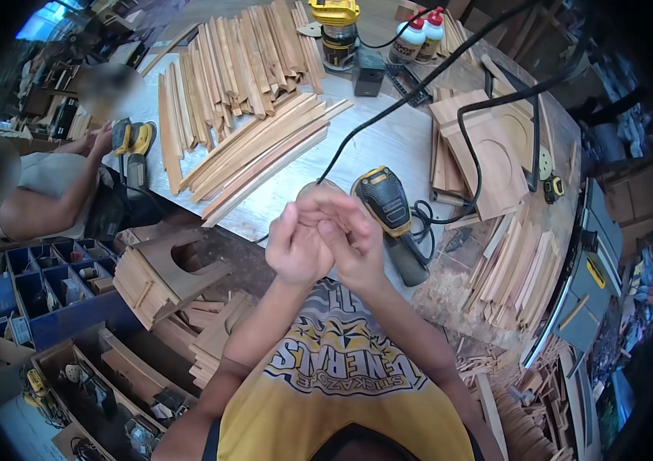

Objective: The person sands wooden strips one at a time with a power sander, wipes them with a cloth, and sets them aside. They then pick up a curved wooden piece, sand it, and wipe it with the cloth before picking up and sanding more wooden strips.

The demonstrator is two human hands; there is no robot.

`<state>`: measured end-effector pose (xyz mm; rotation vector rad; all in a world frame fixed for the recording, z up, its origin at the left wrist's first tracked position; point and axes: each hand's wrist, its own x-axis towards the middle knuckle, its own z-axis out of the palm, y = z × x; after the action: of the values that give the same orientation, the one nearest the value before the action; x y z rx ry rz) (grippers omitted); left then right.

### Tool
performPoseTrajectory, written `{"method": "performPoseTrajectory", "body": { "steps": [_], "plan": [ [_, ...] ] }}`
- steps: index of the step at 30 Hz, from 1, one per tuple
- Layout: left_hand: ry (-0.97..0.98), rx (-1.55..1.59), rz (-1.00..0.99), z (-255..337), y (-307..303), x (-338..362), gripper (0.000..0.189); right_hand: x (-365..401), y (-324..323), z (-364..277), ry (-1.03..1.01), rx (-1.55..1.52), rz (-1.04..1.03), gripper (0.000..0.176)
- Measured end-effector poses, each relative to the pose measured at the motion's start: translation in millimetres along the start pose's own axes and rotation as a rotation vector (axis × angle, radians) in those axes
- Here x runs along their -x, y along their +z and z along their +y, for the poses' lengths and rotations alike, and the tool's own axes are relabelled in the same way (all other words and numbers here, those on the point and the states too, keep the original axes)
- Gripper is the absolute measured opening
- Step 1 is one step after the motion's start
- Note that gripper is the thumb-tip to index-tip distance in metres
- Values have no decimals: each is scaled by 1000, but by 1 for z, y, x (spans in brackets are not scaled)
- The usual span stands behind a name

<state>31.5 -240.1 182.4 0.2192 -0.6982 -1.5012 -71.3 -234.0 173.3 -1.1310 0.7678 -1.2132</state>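
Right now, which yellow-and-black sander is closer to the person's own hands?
The near sander, lying next to the right hand; the far sander is over on the left, near a co-worker's hands.

- Yellow-and-grey shirt [334, 407]: "GENERALS" and smaller "STICKAZONE", both upside down; marks near the hem unclear.
- White bottle [406, 48]: apparently "WOOD", remainder blurred.

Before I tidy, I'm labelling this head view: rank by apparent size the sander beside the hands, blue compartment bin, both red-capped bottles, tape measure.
Blue compartment bin
Sander
Left red-capped bottle, right red-capped bottle: too alike to rank
Tape measure
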Motion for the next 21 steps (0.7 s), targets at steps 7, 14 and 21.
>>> {"method": "performPoseTrajectory", "body": {
  "steps": [7,14,21],
  "plan": [
    [-110,326,-20,5,9,-3,78,-6,-39,-10,-18,28,-210,46],
    [-584,78,-269,7,-25,15,73,13,-94,1,555,-635,-610,123],
    [-610,-353,-20,-74,-40,83,48,29,-74,35,547,-672,-508,123]
  ]
}}
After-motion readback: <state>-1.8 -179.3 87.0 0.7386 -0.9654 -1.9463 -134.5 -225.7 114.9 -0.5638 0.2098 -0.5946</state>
